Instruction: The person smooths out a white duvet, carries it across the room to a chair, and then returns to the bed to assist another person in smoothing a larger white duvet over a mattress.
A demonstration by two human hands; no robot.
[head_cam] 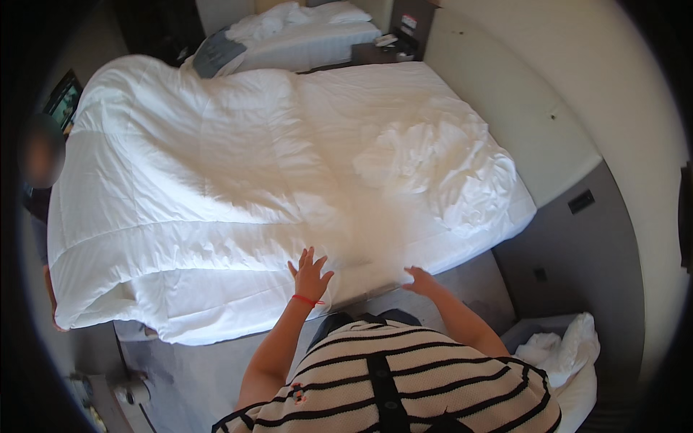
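Note:
My left hand (311, 276), with a red string bracelet at the wrist, has its fingers spread at the near edge of a white quilted duvet (216, 162). It holds nothing; whether it touches the duvet I cannot tell. My right hand (421, 281) is at the near edge of the white-sheeted mattress (465, 246), fingers apart and nothing in them. The duvet covers the left part of the bed and hangs over its near side. A crumpled heap of white bedding (438, 162) lies on the right part, near the headboard (520, 103).
A person (40, 211) stands at the bed's far left end. Behind is a second bed (308, 43) with rumpled bedding, beside a dark nightstand (373, 53). More white bedding (574, 352) is piled on the floor side at lower right. A screen (66, 103) stands at left.

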